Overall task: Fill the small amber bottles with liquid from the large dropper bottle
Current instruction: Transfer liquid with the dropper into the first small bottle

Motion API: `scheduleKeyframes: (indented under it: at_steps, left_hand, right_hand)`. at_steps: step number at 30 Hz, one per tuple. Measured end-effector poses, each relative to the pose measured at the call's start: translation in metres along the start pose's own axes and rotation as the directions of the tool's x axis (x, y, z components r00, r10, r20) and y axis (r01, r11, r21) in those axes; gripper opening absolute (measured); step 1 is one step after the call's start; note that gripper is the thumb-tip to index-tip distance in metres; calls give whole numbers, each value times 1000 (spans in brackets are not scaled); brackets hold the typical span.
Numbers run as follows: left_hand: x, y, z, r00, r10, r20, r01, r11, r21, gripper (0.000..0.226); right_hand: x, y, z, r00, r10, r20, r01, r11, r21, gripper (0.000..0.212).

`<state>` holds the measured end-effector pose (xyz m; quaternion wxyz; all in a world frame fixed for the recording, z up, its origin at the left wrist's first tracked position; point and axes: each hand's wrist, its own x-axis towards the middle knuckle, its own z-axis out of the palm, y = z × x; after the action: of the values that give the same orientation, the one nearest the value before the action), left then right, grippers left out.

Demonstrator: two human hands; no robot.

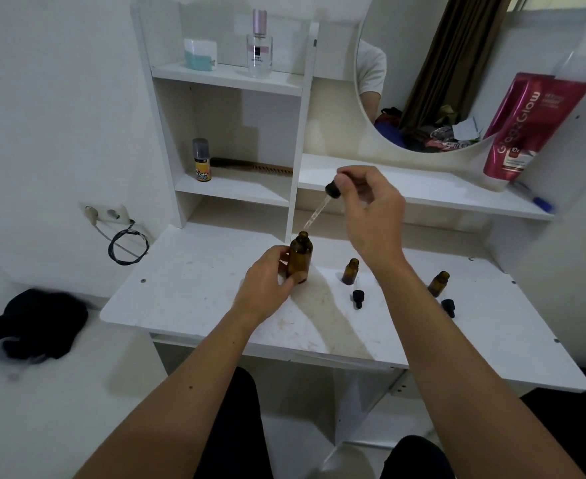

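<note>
My right hand (367, 205) pinches the black bulb of the dropper (321, 204), its glass tip slanting down just above the open neck of the large dropper bottle (299, 256). My left hand (267, 285) wraps its fingers round that bottle, upright on the white table (194, 278). To the right stand two small amber bottles (350, 271) (438, 284), uncapped, each with a black cap (358, 297) (448, 307) lying near.

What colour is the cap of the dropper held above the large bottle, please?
Black, seen in the head view: dropper cap.
</note>
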<state>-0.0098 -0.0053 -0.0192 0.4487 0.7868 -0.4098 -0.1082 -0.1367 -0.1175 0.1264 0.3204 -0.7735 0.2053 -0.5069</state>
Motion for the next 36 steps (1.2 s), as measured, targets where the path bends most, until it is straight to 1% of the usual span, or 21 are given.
scheduleKeyframes:
  at_steps: [1, 3, 5, 6, 9, 12, 14, 16, 19, 21, 26, 30, 33, 36]
  left_hand:
    - [-3, 2, 0, 1000, -21, -20, 21, 999, -31, 68]
    - [-12, 7, 2, 990, -72, -121, 58, 992, -112, 75]
    - [-27, 16, 7, 970, -85, -227, 42, 981, -190, 70]
    - [-34, 21, 11, 967, -66, -247, 13, 978, -210, 65]
    - [-46, 35, 29, 979, 11, -205, -59, 971, -233, 50]
    - [-43, 50, 50, 992, 65, -108, -89, 966, -241, 44]
    - [-36, 57, 63, 996, 76, -53, -86, 972, -220, 49]
    - [-26, 61, 73, 997, 68, -26, -73, 973, -219, 58]
    - [-9, 59, 81, 1000, 21, -10, -23, 970, -240, 67]
    - [0, 56, 84, 1000, 8, 16, -4, 972, -236, 68]
    - [9, 52, 87, 998, 56, 19, -52, 984, -173, 51]
    - [11, 52, 87, 996, 93, 9, -90, 980, -175, 32]
    - [11, 52, 86, 993, 115, 4, -113, 978, -176, 28]
    - [11, 50, 86, 993, 119, 9, -115, 977, -178, 28]
  right_hand:
    - [0, 1, -6, 1000, 0, -25, 0, 1000, -2, 14]
    - [-4, 6, -19, 999, 12, -53, -12, 1000, -4, 13]
    - [-10, 16, -30, 998, 32, -56, -33, 999, -13, 13]
    - [-13, 22, -35, 998, 41, -51, -43, 999, -22, 14]
    - [-23, 39, -47, 997, 62, -42, -64, 996, -56, 15]
    - [-28, 51, -58, 995, 81, -61, -85, 994, -73, 15]
    - [-30, 56, -64, 995, 67, -73, -73, 993, -94, 16]
    - [-30, 61, -66, 996, 52, -75, -60, 992, -109, 16]
    - [-31, 67, -66, 996, 48, -77, -57, 991, -121, 17]
    - [-32, 72, -62, 997, 52, -63, -60, 990, -126, 16]
    - [-36, 79, -56, 997, 80, 15, -78, 990, -120, 13]
    - [-41, 86, -52, 986, 155, 53, -148, 981, -126, 10]
    - [-42, 92, -48, 981, 188, 54, -178, 973, -147, 6]
    - [-44, 91, -45, 981, 190, 39, -184, 974, -135, 8]
